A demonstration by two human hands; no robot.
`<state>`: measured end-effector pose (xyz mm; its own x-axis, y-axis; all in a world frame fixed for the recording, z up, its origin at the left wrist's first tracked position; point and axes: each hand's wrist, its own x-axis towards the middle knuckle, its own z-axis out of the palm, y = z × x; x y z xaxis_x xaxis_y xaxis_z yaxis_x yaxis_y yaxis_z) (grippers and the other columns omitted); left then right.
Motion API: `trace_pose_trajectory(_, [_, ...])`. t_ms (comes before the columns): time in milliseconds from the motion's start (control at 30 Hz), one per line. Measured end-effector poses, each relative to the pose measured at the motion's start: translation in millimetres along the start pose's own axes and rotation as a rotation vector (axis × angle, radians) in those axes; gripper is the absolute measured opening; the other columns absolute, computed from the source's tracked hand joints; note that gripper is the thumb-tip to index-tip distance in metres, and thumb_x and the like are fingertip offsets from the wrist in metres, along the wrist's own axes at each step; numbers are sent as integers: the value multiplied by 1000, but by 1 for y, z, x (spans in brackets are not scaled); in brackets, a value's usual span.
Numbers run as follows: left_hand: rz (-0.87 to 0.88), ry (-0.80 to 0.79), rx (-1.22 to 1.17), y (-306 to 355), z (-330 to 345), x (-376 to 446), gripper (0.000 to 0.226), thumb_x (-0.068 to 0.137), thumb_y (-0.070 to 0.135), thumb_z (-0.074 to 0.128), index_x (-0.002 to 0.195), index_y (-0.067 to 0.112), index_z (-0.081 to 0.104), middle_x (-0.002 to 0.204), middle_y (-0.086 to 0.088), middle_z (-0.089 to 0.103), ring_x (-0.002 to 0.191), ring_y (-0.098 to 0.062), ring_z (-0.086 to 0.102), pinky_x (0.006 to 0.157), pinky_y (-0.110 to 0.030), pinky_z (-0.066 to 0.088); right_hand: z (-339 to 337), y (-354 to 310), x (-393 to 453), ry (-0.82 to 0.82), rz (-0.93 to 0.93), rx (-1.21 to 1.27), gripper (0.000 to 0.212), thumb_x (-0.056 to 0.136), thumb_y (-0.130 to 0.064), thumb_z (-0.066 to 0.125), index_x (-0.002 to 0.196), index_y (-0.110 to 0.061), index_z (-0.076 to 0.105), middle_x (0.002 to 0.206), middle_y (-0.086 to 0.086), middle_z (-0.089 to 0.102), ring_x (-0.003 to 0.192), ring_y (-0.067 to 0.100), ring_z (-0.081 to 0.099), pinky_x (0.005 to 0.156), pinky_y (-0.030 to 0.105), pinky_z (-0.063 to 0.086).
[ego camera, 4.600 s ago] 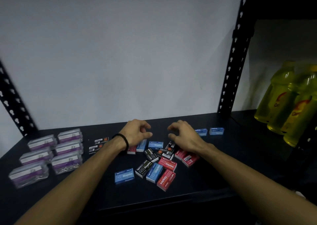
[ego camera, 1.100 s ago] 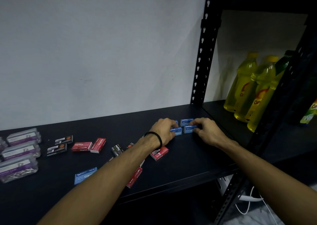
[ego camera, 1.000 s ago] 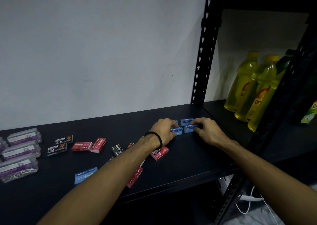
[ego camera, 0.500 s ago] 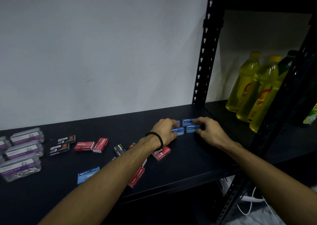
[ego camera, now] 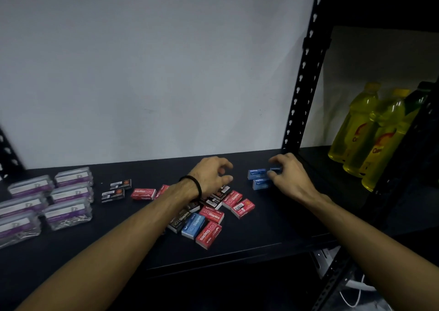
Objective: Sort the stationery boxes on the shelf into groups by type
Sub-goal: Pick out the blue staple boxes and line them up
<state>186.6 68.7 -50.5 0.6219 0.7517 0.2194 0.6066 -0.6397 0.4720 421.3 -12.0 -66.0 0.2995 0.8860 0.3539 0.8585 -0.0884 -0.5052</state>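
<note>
While both forearms reach over the black shelf point(ego camera: 261, 234), the left hand point(ego camera: 211, 175), a black band at its wrist, hovers above the mixed pile with fingers loosely curled, holding nothing. Right hand point(ego camera: 288, 176): fingertips curled at the blue staple boxes point(ego camera: 257, 177) near the upright post point(ego camera: 306, 73); whether it actually pinches one cannot be told. Mixed pile point(ego camera: 206, 215) mid-shelf: small red, black and blue boxes printed "Staples", lying at varied angles, some overlapping. Two red boxes point(ego camera: 143, 194) and two black boxes point(ego camera: 116, 189) lie further left. Clear purple-labelled cases point(ego camera: 66, 201) sit grouped at the far left. Yellow bottles point(ego camera: 365, 135) stand in the right bay.
</note>
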Motion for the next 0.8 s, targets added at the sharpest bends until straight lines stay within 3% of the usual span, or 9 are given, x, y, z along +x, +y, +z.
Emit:
trace_pose_trajectory(133, [-35,4,13,-21,-23,-23,35,88,35,65,121,24,61,102,7,61,89,-7,59,81,-25,50,13,-33,-6,-95,-64,37,34,90,-25,68,123,-19,61,118,-2,53,104,12,55,91,29,48])
trace_pose_trajectory(200, [-48,16,20,-31,-33,-36,34,88,35,66,119,24,62,101,6,62,88,-6,59,81,-24,50,21,-51,-12,-139,-112,52,31,90,-29,68,119,-20,63,113,-5,53,99,10,56,87,27,47])
trace_pose_trajectory(400, [-78,61,24,-59,-54,-78,33,86,37,67,117,26,64,96,11,63,83,0,58,69,-11,41,47,-103,-36,-365,-281,103,19,91,-31,67,110,-27,67,104,-13,54,91,2,55,73,14,41])
trace_pose_trajectory(500, [-92,59,18,-69,-60,-98,33,84,38,69,115,26,66,96,12,65,81,3,58,66,-6,39,55,-124,-47,-478,-337,162,14,90,-28,68,104,-28,70,103,-12,58,92,3,58,77,19,47])
trace_pose_trajectory(667, [-120,16,-2,-80,-62,-122,35,81,41,72,114,28,66,94,13,65,83,3,61,68,-10,46,60,-141,-57,-598,-368,169,13,89,-24,69,100,-30,72,99,-15,59,88,1,58,70,13,42])
trace_pose_trajectory(733, [-132,-11,-7,-82,-62,-128,37,81,42,72,114,26,66,94,13,66,84,1,62,73,-14,50,61,-142,-60,-612,-366,166,14,87,-23,71,100,-29,73,99,-14,60,88,2,59,72,16,44])
trace_pose_trajectory(800, [-143,-32,6,-84,-62,-134,38,80,44,72,113,28,66,91,14,65,82,1,61,69,-12,48,61,-142,-63,-620,-361,161,15,87,-22,72,100,-28,74,97,-14,60,87,2,59,74,18,44])
